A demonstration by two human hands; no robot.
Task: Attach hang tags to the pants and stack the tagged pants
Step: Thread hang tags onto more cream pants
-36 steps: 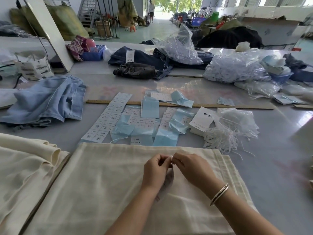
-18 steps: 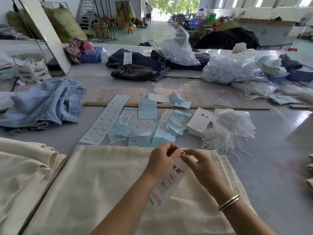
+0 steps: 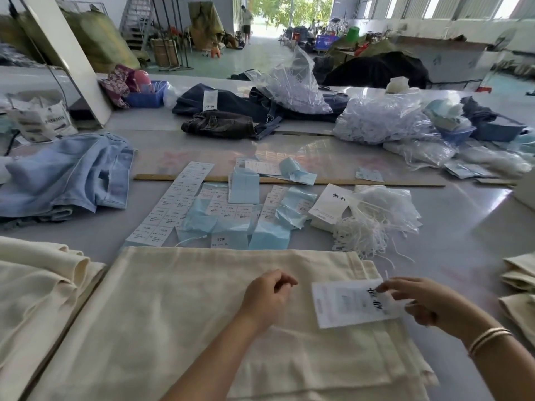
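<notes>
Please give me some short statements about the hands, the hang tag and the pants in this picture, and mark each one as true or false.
1. The hang tag lies on the cream pants. True.
2. The left hand holds the hang tag. False: it holds nothing, its fingers loosely curled above the pants; the right hand is the one at the tag.
3. A wooden ruler lies on the table beyond the label sheets. True.
4. The light blue jeans lie to the right of the cream pants. False: they lie far left.
5. The right wrist wears bangles. True.
</notes>
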